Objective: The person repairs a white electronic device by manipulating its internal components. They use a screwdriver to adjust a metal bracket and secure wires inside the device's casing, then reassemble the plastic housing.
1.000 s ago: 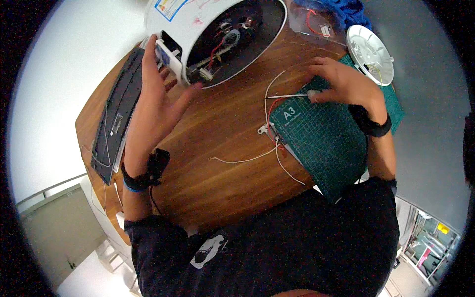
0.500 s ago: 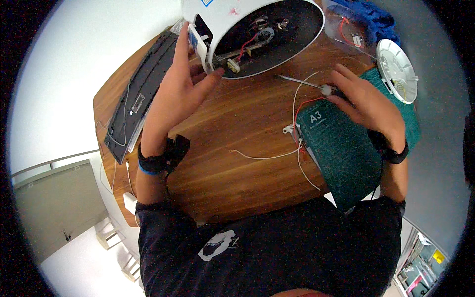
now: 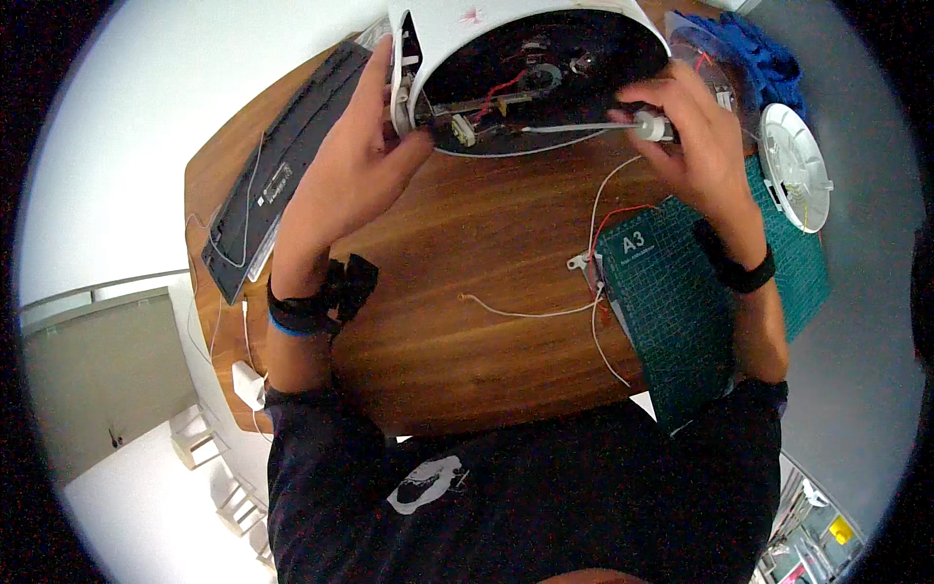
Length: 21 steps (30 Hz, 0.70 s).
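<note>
Gripping a screwdriver [image 3: 593, 127] by the white housing [image 3: 435, 27]!
Right hand [image 3: 702, 131] wraps the handle [image 3: 650, 127], shaft [image 3: 569, 128] across the dark opening [image 3: 608, 90]; left hand [image 3: 358, 165] (thumb spread) sits open alongside.

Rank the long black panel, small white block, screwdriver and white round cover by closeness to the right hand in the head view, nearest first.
From the right hand:
1. screwdriver: held in it, pointing left.
2. white round cover: to its right.
3. long black panel: across on the left.
4. small white block: also left, lower in view.
</note>
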{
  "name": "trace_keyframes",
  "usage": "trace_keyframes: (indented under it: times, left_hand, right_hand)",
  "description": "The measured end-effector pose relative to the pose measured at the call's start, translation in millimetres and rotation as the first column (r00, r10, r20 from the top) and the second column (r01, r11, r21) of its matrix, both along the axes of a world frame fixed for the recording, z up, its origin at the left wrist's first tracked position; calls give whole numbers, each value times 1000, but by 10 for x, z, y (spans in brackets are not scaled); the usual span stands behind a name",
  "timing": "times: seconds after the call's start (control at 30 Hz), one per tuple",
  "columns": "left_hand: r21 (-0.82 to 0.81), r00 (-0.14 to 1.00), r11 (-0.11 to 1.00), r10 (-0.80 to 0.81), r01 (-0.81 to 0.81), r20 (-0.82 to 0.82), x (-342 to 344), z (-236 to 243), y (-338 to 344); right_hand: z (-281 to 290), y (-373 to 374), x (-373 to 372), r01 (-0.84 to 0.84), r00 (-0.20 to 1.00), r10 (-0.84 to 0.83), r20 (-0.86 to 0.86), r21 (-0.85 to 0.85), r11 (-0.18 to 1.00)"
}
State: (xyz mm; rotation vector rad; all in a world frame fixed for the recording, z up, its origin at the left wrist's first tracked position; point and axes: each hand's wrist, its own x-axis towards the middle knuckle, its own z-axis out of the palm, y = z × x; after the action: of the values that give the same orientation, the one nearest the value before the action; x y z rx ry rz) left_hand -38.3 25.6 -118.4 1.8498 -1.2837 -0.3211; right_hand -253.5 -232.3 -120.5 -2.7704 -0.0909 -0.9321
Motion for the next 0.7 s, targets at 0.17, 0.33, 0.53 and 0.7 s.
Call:
trace_keyframes:
  times: [0.17, 0.33, 0.53, 0.7]
  left_hand:
    - [-50, 997, 998, -29, 26, -73, -11, 119, 93]
    - [29, 988, 998, -54, 59, -143, -43, 447, 227]
    - [48, 960, 997, -39, 55, -276, -38, 580, 293]
    - [65, 987, 998, 13, -3, -159, -60, 662, 252]
  right_hand:
    - [60, -16, -10, 110, 983, -105, 150, -27, 994]
    - [322, 172, 73, 146, 946, -139, 294, -3, 989]
    - [612, 311, 153, 191, 967, -185, 174, -20, 981]
    - [740, 261, 280, 249, 964, -244, 107, -38, 968]
